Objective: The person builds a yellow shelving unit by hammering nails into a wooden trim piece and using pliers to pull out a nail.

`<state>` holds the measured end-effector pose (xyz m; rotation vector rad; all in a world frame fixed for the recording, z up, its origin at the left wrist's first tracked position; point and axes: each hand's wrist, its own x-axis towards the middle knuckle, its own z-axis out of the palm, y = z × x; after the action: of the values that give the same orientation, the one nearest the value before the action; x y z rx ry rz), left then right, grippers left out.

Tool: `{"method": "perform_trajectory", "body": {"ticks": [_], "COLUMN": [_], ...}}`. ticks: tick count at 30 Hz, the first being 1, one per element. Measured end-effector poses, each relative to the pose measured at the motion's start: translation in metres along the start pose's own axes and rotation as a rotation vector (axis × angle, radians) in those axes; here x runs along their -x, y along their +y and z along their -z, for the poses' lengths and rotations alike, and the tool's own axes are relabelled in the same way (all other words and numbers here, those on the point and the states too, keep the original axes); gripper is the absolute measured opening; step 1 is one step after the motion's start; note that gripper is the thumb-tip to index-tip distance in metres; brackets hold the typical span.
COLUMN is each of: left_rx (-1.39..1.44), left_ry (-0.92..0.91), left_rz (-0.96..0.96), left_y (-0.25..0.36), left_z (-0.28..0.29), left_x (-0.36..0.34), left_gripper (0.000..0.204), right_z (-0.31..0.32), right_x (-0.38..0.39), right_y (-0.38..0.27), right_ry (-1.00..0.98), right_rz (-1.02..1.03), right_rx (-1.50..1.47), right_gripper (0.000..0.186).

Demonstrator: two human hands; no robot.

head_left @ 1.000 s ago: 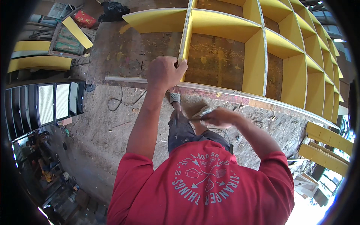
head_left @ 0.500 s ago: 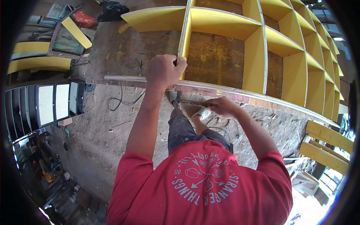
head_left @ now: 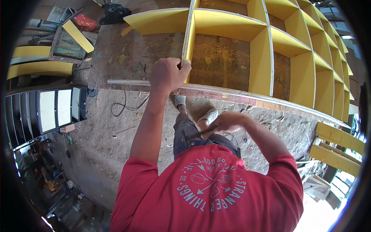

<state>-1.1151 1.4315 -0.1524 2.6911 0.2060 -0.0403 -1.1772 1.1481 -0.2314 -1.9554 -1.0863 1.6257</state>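
My left hand (head_left: 168, 75) is closed round the near end of a yellow divider board (head_left: 188, 52), where it meets the long pale-edged board (head_left: 131, 82) along the bench's front. This divider belongs to a large yellow lattice of shelf compartments (head_left: 259, 63) lying on a stained wooden bench (head_left: 220, 58). Below the bench edge, my right hand (head_left: 230, 123) is closed on the handle of what looks like a hammer (head_left: 199, 133). The hammer points left, in front of my shorts and apart from the boards. Its head is dark and hard to make out.
Yellow boards (head_left: 40, 69) and a red container (head_left: 85, 22) are at the far left. A black bag (head_left: 114, 13) lies at the bench's back. A cable (head_left: 123, 106) loops over the rough floor. More yellow boards (head_left: 336, 149) stand at the right. A dark louvred cabinet (head_left: 48, 108) stands left.
My right hand has drawn the hammer back and down from the bench edge toward my body. My left hand keeps its grip on the divider board.
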Motion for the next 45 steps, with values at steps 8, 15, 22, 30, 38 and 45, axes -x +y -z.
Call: {"method": "perform_trajectory", "body": {"ticks": [8, 15, 22, 30, 38, 45], "left_rx": [0.025, 0.019, -0.002, 0.009, 0.017, 0.011], "left_ry": [0.036, 0.009, 0.015, 0.015, 0.003, -0.008], "left_rz": [-0.026, 0.002, -0.027, -0.013, 0.003, 0.016], "left_y": [-0.006, -0.003, -0.002, 0.002, -0.004, -0.006], "left_z": [-0.005, -0.002, -0.003, -0.002, -0.004, -0.005], "left_x": [0.0, 0.0, -0.001, -0.001, 0.0, 0.001], "left_gripper": [0.049, 0.047, 0.045, 0.046, 0.047, 0.048], "right_z": [-0.01, -0.01, -0.007, 0.005, -0.007, 0.007], "right_x": [-0.006, -0.008, -0.016, -0.008, 0.004, 0.007], "right_y": [0.015, 0.007, 0.023, 0.029, -0.001, -0.015], "right_ry": [0.103, 0.182, 0.469, 0.545, 0.048, 0.18], "right_rz": [0.115, 0.052, -0.051, 0.01, 0.163, -0.291], "right_rx": [-0.051, -0.085, -0.177, -0.265, -0.032, 0.119], "right_gripper": [0.035, 0.04, 0.042, 0.04, 0.04, 0.038]}}
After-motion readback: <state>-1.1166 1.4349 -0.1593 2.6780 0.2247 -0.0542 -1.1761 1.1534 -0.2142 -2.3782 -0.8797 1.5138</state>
